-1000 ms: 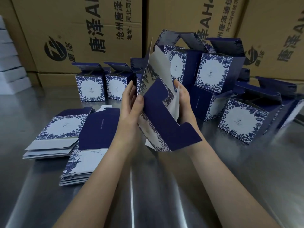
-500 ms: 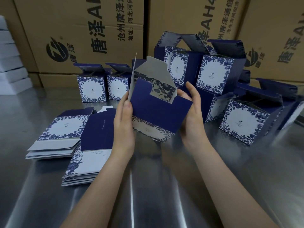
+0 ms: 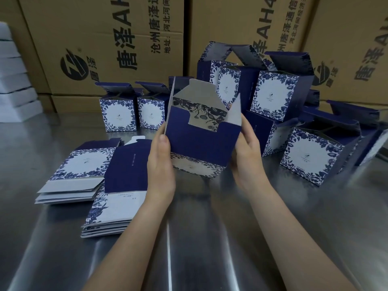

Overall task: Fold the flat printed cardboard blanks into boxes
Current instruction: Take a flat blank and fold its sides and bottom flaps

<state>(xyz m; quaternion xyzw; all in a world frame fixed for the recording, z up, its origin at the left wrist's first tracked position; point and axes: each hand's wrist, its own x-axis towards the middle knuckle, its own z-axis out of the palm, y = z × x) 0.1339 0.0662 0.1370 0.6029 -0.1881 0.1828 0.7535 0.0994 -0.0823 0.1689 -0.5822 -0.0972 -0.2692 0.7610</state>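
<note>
— Since a second earlier we had turned the navy-blue printed cardboard blank (image 3: 201, 143) from a slanted, half-open sheet into a squared-up sleeve. We held it level in front of us, above the shiny steel tabletop (image 3: 210, 238).

— And how did we hold it?

— Our left hand (image 3: 160, 164) pinched the left edge, with the thumb flat on the near navy panel and the fingers hidden behind. Our right hand (image 3: 248, 156) curled round the right edge in the same way. The sleeve touched nothing else.

— Which step was that?

— We judged it to be closing one end. The grey-white tuck flap (image 3: 199, 91) stood up at the back, a small side flap (image 3: 234, 111) stood up on the right, and another showed edge-on at the left. None was folded in.

— So what next?

— Probably the side flaps needed pressing inward first, and then the tuck flap needed bringing over and sliding in. One hand would have to keep the sleeve square while the other let go to push.

— How much remained?

— Two stacks of flat blue-and-white blanks (image 3: 84, 162) lay just left of our left arm. Folded blue-and-white boxes (image 3: 312, 156) stood behind and to the right, before the brown corrugated cartons (image 3: 100, 34).
</note>
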